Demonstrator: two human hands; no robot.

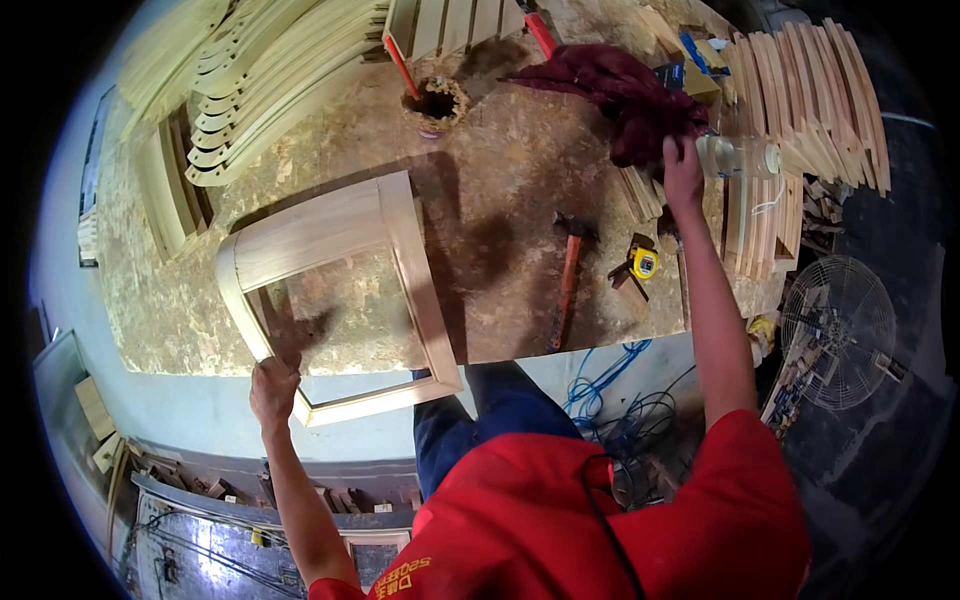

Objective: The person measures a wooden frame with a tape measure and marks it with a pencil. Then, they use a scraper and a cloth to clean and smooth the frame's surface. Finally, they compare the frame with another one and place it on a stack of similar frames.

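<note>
We look down on a broad work surface (520, 180), its brown top mottled with pale patches. Along its far left we find stacked curved wooden slats (280, 95), and at the far edge a slatted wooden panel (462, 25). Nearer the middle stands a pot (455, 112) with a thickly crusted rim, a red-handled tool (401, 68) leaning in it. To the right we note a crumpled maroon cloth (620, 90) and, past it, a row of bowed wooden strips (810, 95). Closer to us lie a hammer (568, 285), head pointing away, and a yellow tape measure (644, 263) to its right. At near left, a wooden frame (310, 228) overhangs the edge; we cannot tell whether it lies flat.
</note>
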